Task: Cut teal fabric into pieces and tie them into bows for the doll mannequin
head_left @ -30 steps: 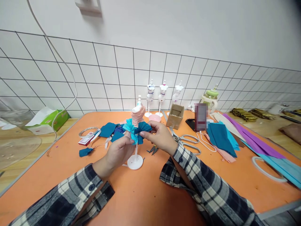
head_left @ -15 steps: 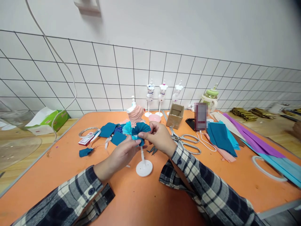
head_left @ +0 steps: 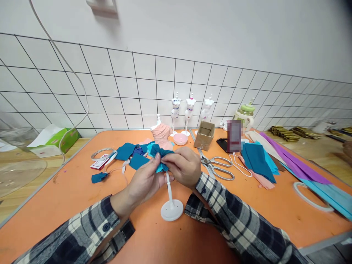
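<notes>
A small white dress form point(head_left: 170, 194) stands on its round base in front of me, its torso wrapped in pink crepe paper point(head_left: 162, 134). Gathered teal crepe paper point(head_left: 160, 150) is at its waist, with a bit of light blue paper showing beside it. My left hand point(head_left: 145, 179) is closed on the lower left of the teal paper, its thumb pressed on top and its other fingers behind the stand, partly hidden. Pinched fingers of my right hand point(head_left: 184, 167) grip the paper's right part. My hands nearly meet at the gathers.
Behind stand several white dress forms point(head_left: 190, 110), a pink bowl point(head_left: 180, 138) and a cardboard box point(head_left: 205, 135). Large scissors point(head_left: 218, 167) lie to the right, near folded teal paper point(head_left: 257, 159) and a white ring point(head_left: 312, 198). Teal pieces point(head_left: 125, 151) and a tape roll point(head_left: 103, 154) lie left.
The teal paper, fanned out before, is now bunched between my fingers. The dress form's base has shifted nearer and slightly right. My right hand's fingers have curled in and moved lower.
</notes>
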### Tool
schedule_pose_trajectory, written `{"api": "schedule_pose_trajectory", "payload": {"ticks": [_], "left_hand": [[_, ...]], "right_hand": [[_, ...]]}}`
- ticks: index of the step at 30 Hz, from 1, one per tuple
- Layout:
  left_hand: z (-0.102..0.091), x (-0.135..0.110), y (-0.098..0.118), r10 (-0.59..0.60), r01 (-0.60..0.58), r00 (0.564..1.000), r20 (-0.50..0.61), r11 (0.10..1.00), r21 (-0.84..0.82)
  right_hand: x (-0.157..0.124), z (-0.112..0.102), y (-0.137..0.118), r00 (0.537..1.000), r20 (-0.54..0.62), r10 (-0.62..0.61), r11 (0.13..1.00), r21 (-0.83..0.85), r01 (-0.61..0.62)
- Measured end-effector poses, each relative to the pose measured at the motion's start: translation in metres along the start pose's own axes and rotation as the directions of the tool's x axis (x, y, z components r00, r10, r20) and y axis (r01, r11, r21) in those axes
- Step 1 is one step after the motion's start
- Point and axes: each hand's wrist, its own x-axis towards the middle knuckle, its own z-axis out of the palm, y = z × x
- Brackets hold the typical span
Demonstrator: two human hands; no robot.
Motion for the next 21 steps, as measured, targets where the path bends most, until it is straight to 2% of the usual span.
{"api": "schedule_pose_trajectory", "payload": {"ticks": [6, 9, 11, 14, 15, 16, 17, 19, 20, 21], "left_hand": [[0.001, 0.003, 0.008, 0.034, -0.035, 0.999, -0.020, 0.999, -0.037], [0.000, 0.004, 0.008, 0.038, -0.038, 0.999, -0.028, 0.999, 0.012], [-0.001, 0.005, 0.006, 0.047, -0.041, 0.995, -0.093, 0.997, 0.063], [-0.003, 0.007, 0.006, 0.065, -0.040, 0.980, -0.190, 0.991, 0.131], [-0.004, 0.007, 0.006, 0.076, -0.041, 0.974, -0.212, 0.985, 0.167], [-0.005, 0.007, 0.007, 0.098, -0.048, 0.968, -0.229, 0.975, 0.216], [-0.006, 0.007, 0.008, 0.133, -0.062, 0.961, -0.242, 0.958, 0.278], [-0.006, 0.006, 0.011, 0.219, -0.101, 0.944, -0.248, 0.904, 0.415], [-0.005, 0.006, 0.013, 0.256, -0.118, 0.937, -0.237, 0.872, 0.474], [-0.004, 0.005, 0.015, 0.279, -0.130, 0.935, -0.221, 0.846, 0.517]], "right_hand": [[0.000, 0.000, 0.002, 0.983, 0.120, 0.136, 0.989, 0.046, -0.142], [0.004, 0.002, 0.000, 0.953, 0.174, 0.249, 0.953, 0.131, -0.273], [0.006, 0.004, -0.001, 0.897, 0.253, 0.361, 0.880, 0.226, -0.418], [0.009, 0.005, 0.000, 0.743, 0.395, 0.540, 0.680, 0.314, -0.662], [0.010, 0.004, 0.001, 0.713, 0.392, 0.581, 0.647, 0.310, -0.697], [0.011, 0.002, 0.001, 0.721, 0.355, 0.595, 0.662, 0.292, -0.690], [0.012, -0.002, 0.000, 0.767, 0.296, 0.570, 0.725, 0.258, -0.638], [0.018, -0.011, -0.003, 0.905, 0.194, 0.380, 0.901, 0.143, -0.409], [0.021, -0.016, -0.005, 0.951, 0.184, 0.249, 0.960, 0.081, -0.267], [0.025, -0.020, -0.006, 0.971, 0.195, 0.141, 0.988, 0.026, -0.149]]}}
